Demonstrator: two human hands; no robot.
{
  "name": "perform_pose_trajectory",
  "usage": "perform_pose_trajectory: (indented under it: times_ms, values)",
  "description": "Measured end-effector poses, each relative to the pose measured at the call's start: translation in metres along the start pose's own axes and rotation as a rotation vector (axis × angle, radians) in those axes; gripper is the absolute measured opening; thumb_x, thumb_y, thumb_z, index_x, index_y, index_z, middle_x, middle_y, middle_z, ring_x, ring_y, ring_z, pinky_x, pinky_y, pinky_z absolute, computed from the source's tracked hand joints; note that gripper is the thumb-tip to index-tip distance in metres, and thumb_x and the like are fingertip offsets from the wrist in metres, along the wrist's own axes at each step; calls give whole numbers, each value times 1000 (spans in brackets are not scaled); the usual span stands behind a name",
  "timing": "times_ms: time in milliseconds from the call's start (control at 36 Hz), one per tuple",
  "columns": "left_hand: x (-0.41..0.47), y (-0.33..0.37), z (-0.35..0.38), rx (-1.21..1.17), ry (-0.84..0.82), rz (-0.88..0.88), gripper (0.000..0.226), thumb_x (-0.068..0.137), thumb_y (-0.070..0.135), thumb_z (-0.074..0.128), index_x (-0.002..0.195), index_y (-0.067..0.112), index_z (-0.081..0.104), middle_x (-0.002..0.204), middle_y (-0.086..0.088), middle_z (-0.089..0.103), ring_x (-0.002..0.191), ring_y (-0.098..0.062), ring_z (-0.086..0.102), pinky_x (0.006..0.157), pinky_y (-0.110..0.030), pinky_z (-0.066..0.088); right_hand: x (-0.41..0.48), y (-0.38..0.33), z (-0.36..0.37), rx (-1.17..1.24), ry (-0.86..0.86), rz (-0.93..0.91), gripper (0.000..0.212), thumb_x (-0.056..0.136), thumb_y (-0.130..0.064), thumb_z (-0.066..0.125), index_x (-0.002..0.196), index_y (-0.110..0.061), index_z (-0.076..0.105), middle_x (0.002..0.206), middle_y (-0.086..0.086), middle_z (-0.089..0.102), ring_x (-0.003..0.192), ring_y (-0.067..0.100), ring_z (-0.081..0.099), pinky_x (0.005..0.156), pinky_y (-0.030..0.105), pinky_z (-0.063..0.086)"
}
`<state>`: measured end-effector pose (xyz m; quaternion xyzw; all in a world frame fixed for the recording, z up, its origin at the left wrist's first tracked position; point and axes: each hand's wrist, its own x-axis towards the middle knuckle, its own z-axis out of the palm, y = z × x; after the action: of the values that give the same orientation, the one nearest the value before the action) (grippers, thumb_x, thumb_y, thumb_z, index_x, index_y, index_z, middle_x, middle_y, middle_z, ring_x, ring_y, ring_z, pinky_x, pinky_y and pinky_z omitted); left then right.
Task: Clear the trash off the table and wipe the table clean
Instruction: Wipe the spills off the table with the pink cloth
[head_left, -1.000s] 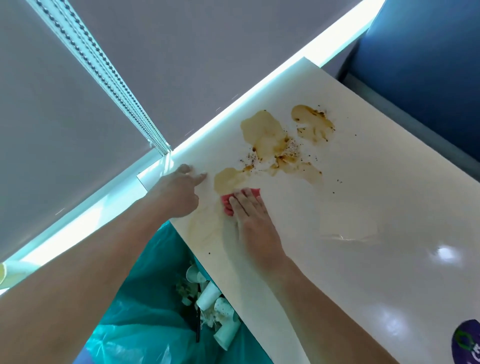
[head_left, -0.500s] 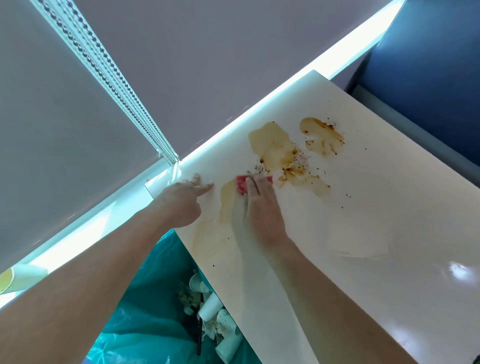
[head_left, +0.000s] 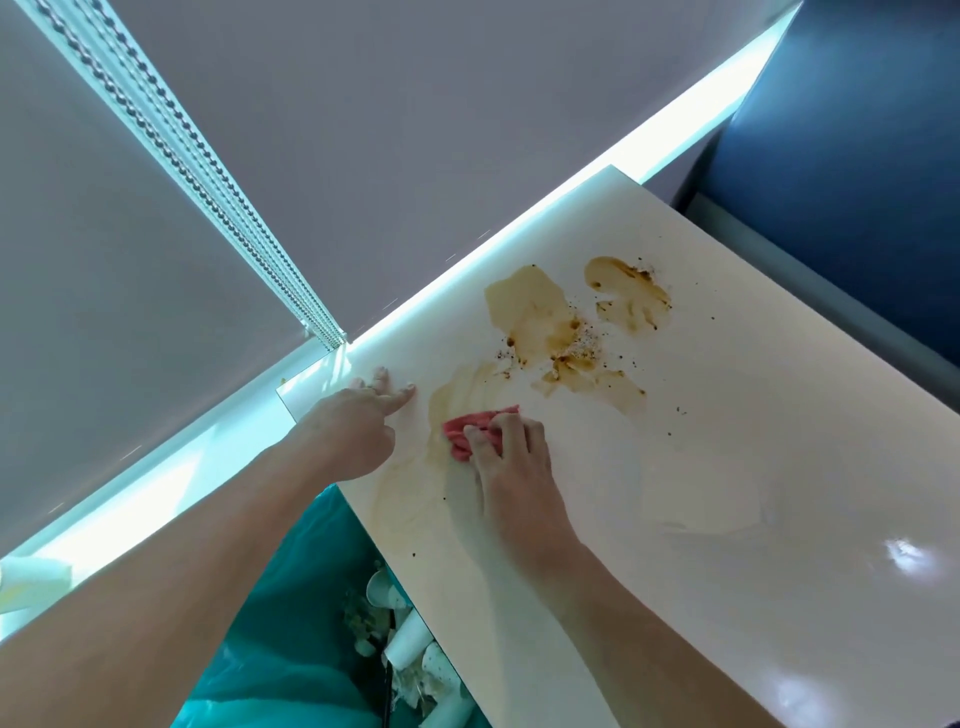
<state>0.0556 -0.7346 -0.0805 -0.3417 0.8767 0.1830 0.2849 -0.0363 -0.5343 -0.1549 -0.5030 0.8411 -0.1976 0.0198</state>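
Pressing a crumpled red cloth (head_left: 460, 434) onto the table (head_left: 753, 493) with the right hand (head_left: 511, 467), its fingers (head_left: 498, 431) curled over the bunched fabric and gripping it. Cloth just inside the table's left edge, not far from the far-left corner, at the near end of a pale brown smear (head_left: 462, 389). Bracing with the left hand (head_left: 353, 426) right beside the cloth and closer to that corner, with fingers spread and relaxed, tips touching the tabletop, nothing held. Toward the far edge, a larger brown spill (head_left: 535, 317) strewn with dark crumbs, and a smaller brown patch (head_left: 628, 296) just beyond it, nearer the far-right corner. Scattered dark specks (head_left: 680, 410) out toward the middle of the table. Under the left edge, an open teal trash bag (head_left: 291, 597) with white paper cups (head_left: 410, 639) and other scraps inside
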Motion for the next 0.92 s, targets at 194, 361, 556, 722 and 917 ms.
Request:
perform_pose_trajectory:
  times_ms: [194, 361, 556, 722, 917]
  values:
    - [-2, 6, -2, -13, -15, -25, 68, 103, 20, 36, 162, 46, 16, 172, 9, -2, 159, -21, 8, 125, -39, 16, 61, 35, -26, 109, 242, 158, 35, 93, 4, 64, 128, -1, 63, 121, 16, 48, 107, 32, 43, 95, 40, 49]
    - [12, 27, -25, -7, 221, -37, 57, 103, 35, 39, 159, 44, 30, 170, 11, 19, 154, -16, 25, 122, -40, 27, 104, 63, -21, 83, 163, 147, 35, 101, -13, 57, 134, 0, 61, 128, 16, 52, 115, 34, 46, 103, 47, 49]
    - [39, 57, -17, -13, 219, 24, 56, 104, 36, 37, 160, 33, 33, 170, -5, 24, 153, -25, 29, 123, -36, 26, 112, 63, -1, 54, 137, 113, 39, 85, 1, 69, 124, -1, 68, 114, 8, 63, 113, 28, 44, 100, 42, 50]
    - [38, 51, -19, -59, 154, 15, 60, 104, 33, 36, 162, 37, 25, 173, -1, 10, 158, -25, 15, 125, -37, 16, 53, 51, -5, 59, 36, -87, 35, 94, -8, 60, 129, -5, 63, 121, 3, 57, 117, 28, 47, 108, 37, 42]
    - [39, 56, -20, -52, 143, 18, 61, 104, 32, 36, 163, 36, 22, 173, -1, 6, 159, -25, 11, 125, -37, 15, 108, 60, -1, -21, 52, 11, 49, 85, -5, 66, 134, -1, 62, 132, 7, 57, 122, 32, 46, 111, 40, 43]
